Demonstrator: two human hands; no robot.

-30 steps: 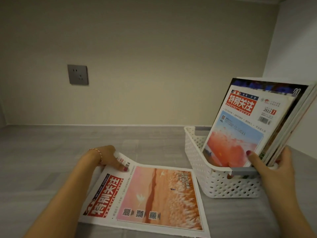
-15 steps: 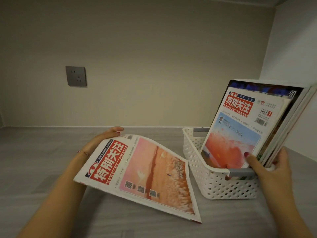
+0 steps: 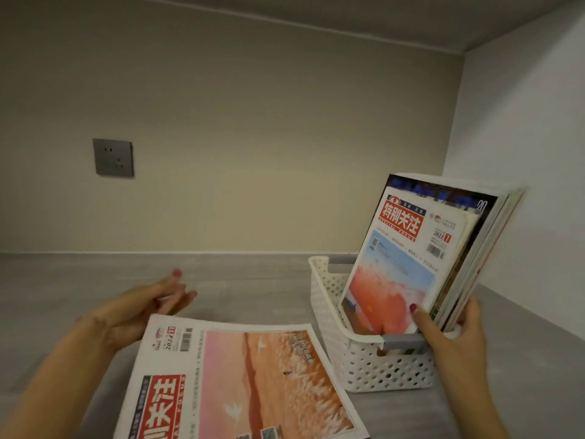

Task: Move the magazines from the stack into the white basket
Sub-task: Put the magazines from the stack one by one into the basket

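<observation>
Standing in the white basket (image 3: 373, 362) and leaning to the right, a bundle of magazines (image 3: 411, 264) is held by the right hand (image 3: 449, 340). This hand comes from the near right side of the basket; its thumb presses on the front cover with the orange picture, and the other fingers curl behind the bundle, so the grip is closed on the magazines just above the basket's near rim. To the left of the basket, close to its left wall, one more magazine (image 3: 240, 381) lies on the grey surface (image 3: 253, 286), cover up, with its red title toward the near edge. The left hand (image 3: 139, 312) is further left of the basket, at the far left corner of this lying magazine. Its palm is turned up and inward, the fingers are spread and relaxed, and it holds nothing. A grey wall socket (image 3: 113, 157) is on the wall behind, far left of the basket.
</observation>
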